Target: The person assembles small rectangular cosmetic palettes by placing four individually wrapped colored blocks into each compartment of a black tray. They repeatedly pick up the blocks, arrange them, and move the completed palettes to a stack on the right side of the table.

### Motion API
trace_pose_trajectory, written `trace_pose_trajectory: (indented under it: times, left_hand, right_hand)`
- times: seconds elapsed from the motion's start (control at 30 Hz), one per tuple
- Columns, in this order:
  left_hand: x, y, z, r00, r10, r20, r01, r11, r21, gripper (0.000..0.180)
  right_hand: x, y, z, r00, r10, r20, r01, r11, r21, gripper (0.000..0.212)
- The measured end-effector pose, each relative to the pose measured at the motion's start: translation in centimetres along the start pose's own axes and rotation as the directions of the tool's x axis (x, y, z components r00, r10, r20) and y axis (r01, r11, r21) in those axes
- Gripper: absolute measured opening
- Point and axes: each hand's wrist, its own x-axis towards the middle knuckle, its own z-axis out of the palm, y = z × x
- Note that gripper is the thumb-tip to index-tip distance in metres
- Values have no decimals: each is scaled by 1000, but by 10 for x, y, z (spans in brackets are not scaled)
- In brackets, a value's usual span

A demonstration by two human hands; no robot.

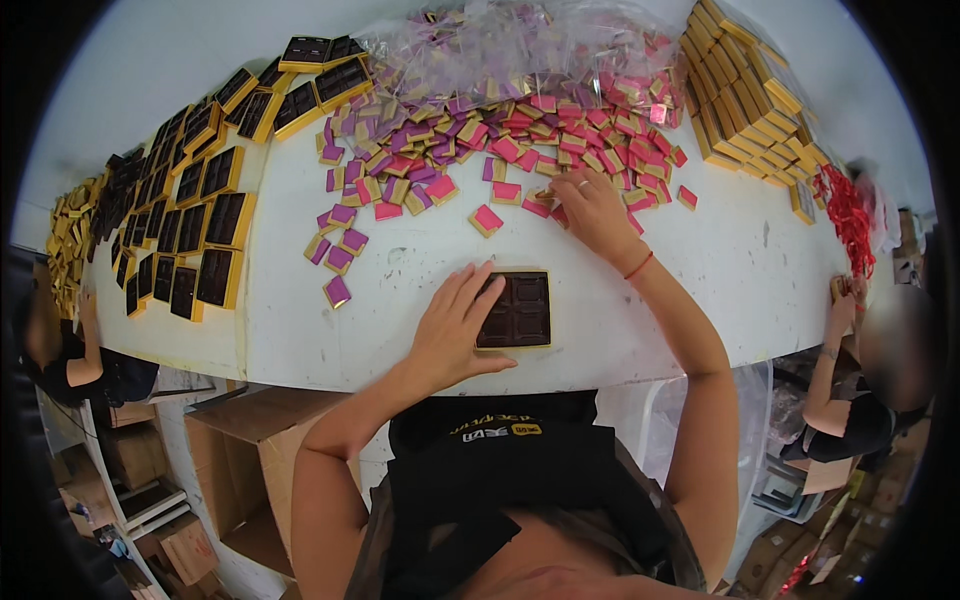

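Note:
In front of me on the white table lies a gold-edged box (518,310) with a dark brown tray of square hollows; those in sight hold nothing. My left hand (450,325) holds its left side, fingers over the upper left part and thumb by the lower edge, hiding that side. My right hand (597,215) reaches to the near edge of a heap of small foil-wrapped squares (590,130), pink or purple with gold. Its fingers are drawn together on a wrapped square (546,195), partly hidden by them. A pink-topped square (486,220) lies apart, between heap and box.
Clear plastic bags (520,55) cover the heap's back. Dark-trayed boxes (205,230) spread at left; gold boxes (740,95) are stacked at back right, near red ribbon (848,220). Co-workers sit at both sides. A cardboard carton (250,450) stands below the table edge.

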Motion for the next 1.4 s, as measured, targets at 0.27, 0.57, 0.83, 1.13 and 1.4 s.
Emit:
trace_pose_trajectory:
  times: [0.27,0.57,0.83,1.13,1.4]
  left_hand:
    - [-18,-15,12,990,-138,-37,131,980,-151,118]
    - [-18,-11,8,983,-181,-36,172,968,-185,115]
    - [-64,-73,-57,764,-377,-523,539,819,197,70]
    - [-84,-81,-50,609,-738,-292,457,627,-632,26]
    - [3,-21,-11,897,-419,144,299,333,-894,21]
  right_hand:
    - [-20,-110,-16,959,115,258,-252,760,600,11]
    - [-31,-116,-1,988,-28,151,-47,881,471,23]
    - [-32,-120,-33,940,-122,319,73,984,160,69]
    - [-39,-124,-31,994,31,106,-80,862,501,55]
    - [-18,-133,-34,939,142,312,-336,568,751,44]
